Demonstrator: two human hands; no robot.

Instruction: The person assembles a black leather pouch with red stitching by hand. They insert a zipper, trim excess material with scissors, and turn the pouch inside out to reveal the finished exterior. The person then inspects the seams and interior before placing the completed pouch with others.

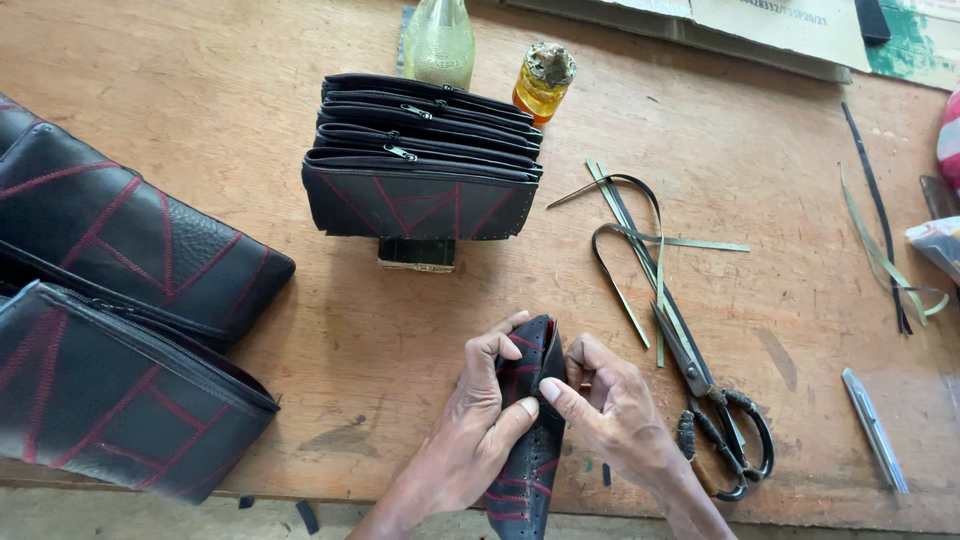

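We hold a black leather pouch (530,420) between both hands at the near edge of the wooden tabletop (330,330), about midway along it. Our left hand (478,420) wraps its fingers around the pouch's left side, and our right hand (610,405) pinches its upper right edge with thumb and fingertips. The pouch stands on edge, its long axis running from the near edge toward the far edge, narrow tip pointing away from us. Its leather is dark and smooth, crossed by red stitched lines. Just right of our right hand lie old scissors (715,400) with wrapped handles, among thin leather strips (640,240). Toward the far edge stands a row of matching zippered pouches (425,160); larger ones (120,310) lie at the left edge.
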